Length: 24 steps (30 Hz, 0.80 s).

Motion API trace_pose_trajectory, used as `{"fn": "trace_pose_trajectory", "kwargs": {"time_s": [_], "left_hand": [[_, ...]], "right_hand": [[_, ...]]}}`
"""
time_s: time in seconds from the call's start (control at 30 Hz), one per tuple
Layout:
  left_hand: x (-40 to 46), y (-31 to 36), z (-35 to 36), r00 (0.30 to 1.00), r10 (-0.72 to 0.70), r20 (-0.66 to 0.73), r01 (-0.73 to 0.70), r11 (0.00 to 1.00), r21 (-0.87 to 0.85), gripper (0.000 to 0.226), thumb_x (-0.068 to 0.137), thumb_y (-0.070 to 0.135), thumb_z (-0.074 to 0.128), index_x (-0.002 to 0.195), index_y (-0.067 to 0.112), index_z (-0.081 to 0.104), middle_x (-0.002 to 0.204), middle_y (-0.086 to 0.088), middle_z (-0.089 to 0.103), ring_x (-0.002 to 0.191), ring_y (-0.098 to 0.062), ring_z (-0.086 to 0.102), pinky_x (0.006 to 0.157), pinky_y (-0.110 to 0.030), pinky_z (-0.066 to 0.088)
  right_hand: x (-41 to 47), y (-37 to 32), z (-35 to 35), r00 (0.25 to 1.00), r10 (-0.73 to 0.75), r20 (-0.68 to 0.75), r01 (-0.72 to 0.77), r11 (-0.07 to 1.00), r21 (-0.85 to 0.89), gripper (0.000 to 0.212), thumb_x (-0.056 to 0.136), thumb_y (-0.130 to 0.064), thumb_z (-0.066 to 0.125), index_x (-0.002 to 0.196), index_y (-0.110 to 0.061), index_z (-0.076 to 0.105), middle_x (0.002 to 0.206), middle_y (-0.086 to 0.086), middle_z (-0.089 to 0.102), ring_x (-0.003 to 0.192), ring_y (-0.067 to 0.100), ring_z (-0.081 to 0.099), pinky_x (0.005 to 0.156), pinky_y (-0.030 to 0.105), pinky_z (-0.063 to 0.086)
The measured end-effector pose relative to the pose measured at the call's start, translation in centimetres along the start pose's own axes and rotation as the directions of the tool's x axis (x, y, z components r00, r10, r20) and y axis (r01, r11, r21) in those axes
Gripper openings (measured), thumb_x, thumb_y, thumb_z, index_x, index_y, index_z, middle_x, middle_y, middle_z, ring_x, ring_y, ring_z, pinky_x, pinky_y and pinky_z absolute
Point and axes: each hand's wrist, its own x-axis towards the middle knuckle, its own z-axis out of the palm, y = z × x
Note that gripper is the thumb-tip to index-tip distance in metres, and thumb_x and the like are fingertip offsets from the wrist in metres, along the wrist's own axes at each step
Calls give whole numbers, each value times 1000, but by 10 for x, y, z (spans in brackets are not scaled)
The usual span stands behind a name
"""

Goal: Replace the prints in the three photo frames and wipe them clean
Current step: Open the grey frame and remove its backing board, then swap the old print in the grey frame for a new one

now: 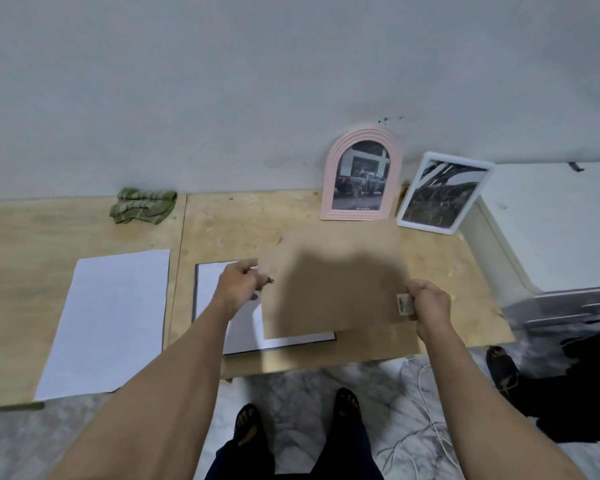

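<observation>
We hold the brown backing board (333, 282) above the open frame (277, 342) on the table (222, 230), left hand (239, 285) and right hand (428, 303) each pinching a side edge, apparently keeping it level for seating. The cloth (140, 206) lies well apart.

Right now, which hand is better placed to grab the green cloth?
Left. The left hand is nearer the crumpled green cloth; the right hand grips the brown backing board's far edge.

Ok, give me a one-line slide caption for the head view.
Both hands, left and right, hold a brown backing board above the open frame, two framed prints against the wall.
</observation>
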Motion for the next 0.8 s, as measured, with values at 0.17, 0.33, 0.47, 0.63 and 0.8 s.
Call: {"fn": "trace_pose_trajectory", "kwargs": {"time_s": [0.17, 0.33, 0.47, 0.63, 0.8], "left_hand": [[-7, 1, 85, 998, 17, 61, -21, 998, 59, 73, 83, -13, 47, 136, 36, 57, 52, 10, 57, 69, -22, 58, 61, -31, 53], [-4, -2, 155, 1000, 26, 17, -27, 996, 80, 75, 81, -15, 50, 137, 34, 59, 59, 1, 53, 64, -25, 54, 67, -37, 56], [3, -11, 199, 997, 37, -67, -23, 981, 191, 74, 75, -13, 54, 122, 44, 58, 49, 14, 53, 62, -25, 55, 72, -37, 55], [9, -19, 230, 980, 35, -197, 41, 930, 366, 35, 81, -6, 52, 92, 21, 71, 78, 5, 66, 91, -35, 62, 84, -35, 50], [12, -14, 246, 954, 19, -299, 111, 905, 411, 30, 97, 17, 55, 122, 12, 70, 124, -7, 70, 115, -29, 62, 90, -28, 44]], "right_hand": [[50, 1, -57, 996, -4, -90, -6, 993, -120, 16, 82, -9, 57, 69, -14, 65, 73, 11, 59, 61, 24, 51, 52, 27, 41], [102, 11, -98, 995, -71, -66, 55, 975, -217, 13, 89, -16, 58, 93, -11, 69, 84, 9, 64, 71, 24, 58, 61, 29, 47], [139, 21, -114, 1000, -10, 9, 12, 950, -311, 14, 90, -16, 55, 97, -12, 67, 89, 11, 65, 79, 29, 62, 69, 38, 54], [154, 28, -118, 997, -64, 39, 74, 913, -402, 19, 85, -6, 48, 69, -10, 56, 67, 6, 54, 66, 27, 50, 56, 31, 38], [163, 32, -119, 996, -93, 2, 81, 863, -499, 17, 78, -2, 49, 84, 3, 64, 84, 20, 65, 79, 38, 61, 67, 42, 52]]}}
